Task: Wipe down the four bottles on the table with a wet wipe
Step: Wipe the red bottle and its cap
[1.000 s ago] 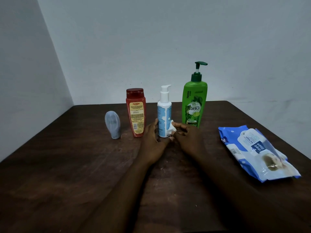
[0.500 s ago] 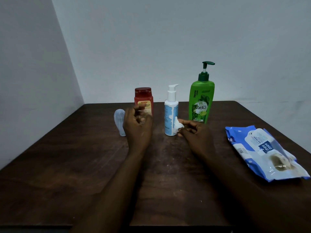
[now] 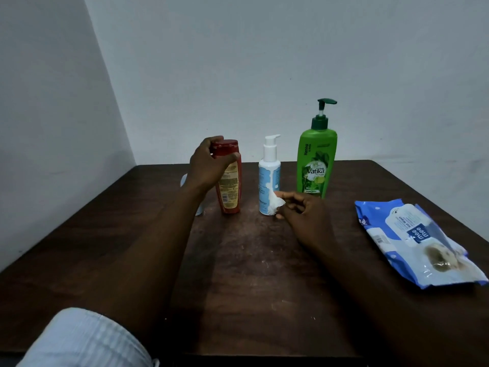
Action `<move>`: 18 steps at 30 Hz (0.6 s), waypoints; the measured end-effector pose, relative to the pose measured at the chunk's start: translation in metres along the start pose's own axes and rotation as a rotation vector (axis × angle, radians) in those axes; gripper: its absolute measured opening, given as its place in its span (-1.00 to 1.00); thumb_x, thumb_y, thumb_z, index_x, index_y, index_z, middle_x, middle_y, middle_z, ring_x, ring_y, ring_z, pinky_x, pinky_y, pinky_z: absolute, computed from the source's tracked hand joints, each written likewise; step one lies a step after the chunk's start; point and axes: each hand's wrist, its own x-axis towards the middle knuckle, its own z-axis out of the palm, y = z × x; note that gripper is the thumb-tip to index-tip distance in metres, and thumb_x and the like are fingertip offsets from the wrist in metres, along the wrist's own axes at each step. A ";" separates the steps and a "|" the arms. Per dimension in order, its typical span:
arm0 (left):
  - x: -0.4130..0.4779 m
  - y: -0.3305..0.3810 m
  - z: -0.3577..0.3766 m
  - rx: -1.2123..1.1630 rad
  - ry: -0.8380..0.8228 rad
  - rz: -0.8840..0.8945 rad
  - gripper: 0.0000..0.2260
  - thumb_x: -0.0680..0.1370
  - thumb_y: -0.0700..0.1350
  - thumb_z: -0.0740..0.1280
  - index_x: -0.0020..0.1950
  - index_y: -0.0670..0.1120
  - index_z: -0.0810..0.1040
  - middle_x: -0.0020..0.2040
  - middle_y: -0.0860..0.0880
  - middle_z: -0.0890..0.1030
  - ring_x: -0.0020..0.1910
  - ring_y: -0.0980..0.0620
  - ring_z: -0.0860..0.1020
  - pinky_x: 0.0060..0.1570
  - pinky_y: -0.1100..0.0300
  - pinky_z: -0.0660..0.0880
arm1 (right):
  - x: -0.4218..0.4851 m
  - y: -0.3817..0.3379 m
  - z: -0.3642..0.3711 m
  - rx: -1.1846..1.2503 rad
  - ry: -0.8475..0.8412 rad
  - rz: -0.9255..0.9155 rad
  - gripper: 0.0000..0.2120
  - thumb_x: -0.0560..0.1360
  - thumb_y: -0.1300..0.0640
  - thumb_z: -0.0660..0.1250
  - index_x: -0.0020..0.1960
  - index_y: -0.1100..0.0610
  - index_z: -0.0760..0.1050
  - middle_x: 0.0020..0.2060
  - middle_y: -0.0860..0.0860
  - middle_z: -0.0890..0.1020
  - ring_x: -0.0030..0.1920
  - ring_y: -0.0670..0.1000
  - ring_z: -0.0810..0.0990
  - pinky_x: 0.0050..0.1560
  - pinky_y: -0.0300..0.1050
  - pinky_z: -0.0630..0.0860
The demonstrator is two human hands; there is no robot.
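Four bottles stand in a row at the back of the dark wooden table [image 3: 238, 260]. My left hand [image 3: 209, 165] grips the red bottle [image 3: 230, 186] around its cap and shoulder; the bottle leans slightly. Behind my left forearm a small grey bottle [image 3: 184, 180] is mostly hidden. The white and blue pump bottle [image 3: 269, 178] stands upright in the middle. My right hand [image 3: 304, 213] pinches a crumpled white wet wipe [image 3: 275, 202] close to that bottle's lower right side. A tall green pump bottle [image 3: 316, 160] stands to the right.
A blue and white wet wipe pack [image 3: 415, 242] lies flat near the table's right edge. Pale walls meet in a corner behind the table at the left. A light sleeve [image 3: 84, 340] shows at the bottom left.
My left hand left the white pump bottle, moved left and took hold of the red bottle's top. My right hand stays by the white bottle with the wipe.
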 end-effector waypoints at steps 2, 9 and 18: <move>-0.002 -0.001 -0.001 -0.012 0.001 0.009 -0.53 0.49 -0.07 0.49 0.38 -0.04 0.49 0.27 0.00 0.60 0.20 0.03 0.57 0.03 0.21 0.52 | 0.000 -0.001 0.000 0.011 -0.005 -0.005 -0.65 0.45 0.36 0.45 0.18 0.09 0.66 -0.12 -0.03 0.75 -0.15 -0.06 0.73 -0.12 -0.29 0.59; -0.020 0.013 -0.010 -0.074 -0.050 0.031 -0.78 0.44 -0.07 0.54 0.07 0.03 0.67 0.01 0.09 0.70 0.01 0.12 0.66 0.01 0.14 0.60 | 0.000 -0.008 0.001 0.017 0.056 -0.048 -0.72 0.48 0.30 0.45 0.16 0.08 0.68 -0.08 -0.05 0.74 -0.12 -0.02 0.72 -0.08 -0.16 0.66; -0.066 0.015 0.005 -0.369 -0.371 -0.154 -0.85 0.60 -0.04 0.33 0.06 -0.09 0.61 -0.19 0.05 0.70 -0.15 0.10 0.67 -0.04 0.15 0.51 | -0.007 -0.034 -0.006 -0.049 0.263 -0.377 -0.73 0.51 0.40 0.39 0.17 0.21 0.65 0.02 0.03 0.68 0.01 -0.35 0.60 -0.03 -0.52 0.47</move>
